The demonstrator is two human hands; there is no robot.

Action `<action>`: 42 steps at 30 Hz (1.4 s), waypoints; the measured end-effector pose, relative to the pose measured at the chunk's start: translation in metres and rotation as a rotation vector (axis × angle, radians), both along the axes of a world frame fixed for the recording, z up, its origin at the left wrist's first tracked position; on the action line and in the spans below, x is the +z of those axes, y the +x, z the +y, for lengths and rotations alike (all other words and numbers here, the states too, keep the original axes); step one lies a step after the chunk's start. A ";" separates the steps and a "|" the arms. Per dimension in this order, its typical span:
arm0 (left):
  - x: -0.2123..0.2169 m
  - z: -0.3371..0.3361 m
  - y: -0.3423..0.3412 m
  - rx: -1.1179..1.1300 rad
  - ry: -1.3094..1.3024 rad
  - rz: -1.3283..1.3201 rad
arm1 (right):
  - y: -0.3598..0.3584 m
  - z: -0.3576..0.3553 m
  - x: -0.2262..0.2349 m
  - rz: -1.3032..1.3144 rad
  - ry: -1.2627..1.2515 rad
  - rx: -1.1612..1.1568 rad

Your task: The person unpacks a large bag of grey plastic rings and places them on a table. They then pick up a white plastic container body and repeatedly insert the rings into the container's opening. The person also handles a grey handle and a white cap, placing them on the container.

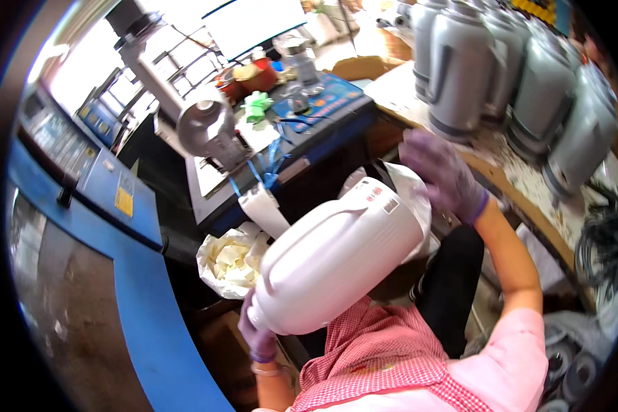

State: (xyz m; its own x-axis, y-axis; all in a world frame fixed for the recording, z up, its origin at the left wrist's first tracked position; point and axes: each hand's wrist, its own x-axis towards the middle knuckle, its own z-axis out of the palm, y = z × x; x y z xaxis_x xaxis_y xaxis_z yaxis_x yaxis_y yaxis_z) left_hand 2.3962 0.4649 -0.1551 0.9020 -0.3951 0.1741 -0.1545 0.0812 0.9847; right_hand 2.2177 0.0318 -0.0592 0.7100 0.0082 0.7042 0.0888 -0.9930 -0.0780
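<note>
A pale pinkish-white thermos jug shell point(340, 257) lies tilted across my lap, its neck to the lower left and its wide base to the upper right. My left hand point(257, 333), in a purple glove, grips the neck end; most of its fingers are hidden behind the jug. My right hand point(446, 175), gloved alike, is raised beside the base with fingers stretched and somewhat blurred. Just below those fingers is a thin white sheet or bag point(413, 192), partly behind the jug. I cannot tell whether the hand touches it.
Several grey thermos jugs point(463, 75) stand on a bench at the right. A white bag of cream-coloured pieces point(232, 261) sits left of the jug. Ahead is a dark table point(323, 147) with a grey metal device point(209, 130). Blue machinery point(141, 302) flanks my left.
</note>
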 end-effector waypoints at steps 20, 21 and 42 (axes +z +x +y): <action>0.140 -0.195 0.408 0.363 -0.058 -0.099 | 0.300 -0.021 0.052 -0.363 1.220 0.242; 0.139 -0.180 0.400 0.433 -0.141 -0.053 | 0.328 -0.016 0.053 -0.288 1.135 0.252; -0.018 0.058 0.067 0.167 0.509 -0.767 | 0.247 0.134 0.011 0.275 1.509 0.903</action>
State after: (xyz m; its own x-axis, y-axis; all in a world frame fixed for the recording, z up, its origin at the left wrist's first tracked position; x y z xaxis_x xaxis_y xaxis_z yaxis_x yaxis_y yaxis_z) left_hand 2.4634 0.5229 -0.1734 0.6644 -0.4633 0.5864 -0.7473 -0.4139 0.5198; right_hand 2.4651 0.1657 -0.0478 0.9383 -0.0548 0.3416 0.3421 0.2930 -0.8928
